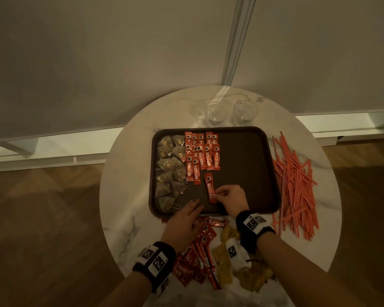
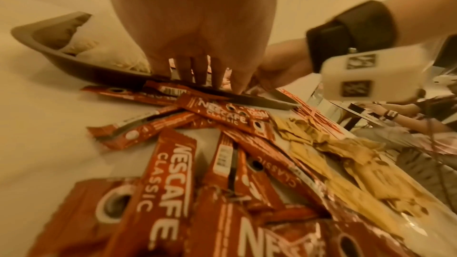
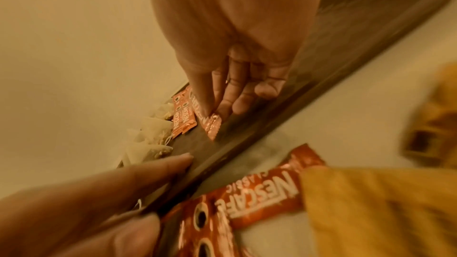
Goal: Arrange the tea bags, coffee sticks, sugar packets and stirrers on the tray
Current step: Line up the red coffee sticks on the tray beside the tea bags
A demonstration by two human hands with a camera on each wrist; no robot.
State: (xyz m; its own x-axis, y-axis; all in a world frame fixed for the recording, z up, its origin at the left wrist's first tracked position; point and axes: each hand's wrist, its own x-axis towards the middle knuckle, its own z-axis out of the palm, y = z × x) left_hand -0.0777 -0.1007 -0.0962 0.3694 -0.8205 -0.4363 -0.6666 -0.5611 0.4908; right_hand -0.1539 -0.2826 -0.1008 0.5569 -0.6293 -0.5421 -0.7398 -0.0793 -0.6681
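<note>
A dark brown tray (image 1: 248,156) sits on a round marble table. Several pyramid tea bags (image 1: 170,169) fill its left side, and red coffee sticks (image 1: 201,154) lie in rows beside them. My right hand (image 1: 228,197) pinches the near end of one coffee stick (image 1: 210,188), also seen as the pinched coffee stick (image 3: 211,124), low over the tray's middle. My left hand (image 1: 186,220) rests with straight fingers on the tray's near rim (image 2: 118,75). Loose coffee sticks (image 1: 197,258) and yellow sugar packets (image 1: 228,262) are piled near the table's front. Red striped stirrers (image 1: 295,187) lie right of the tray.
Two clear glasses (image 1: 215,111) stand behind the tray near the wall. The tray's right half (image 1: 242,173) is bare. The table edge (image 1: 111,218) drops to a wooden floor on both sides.
</note>
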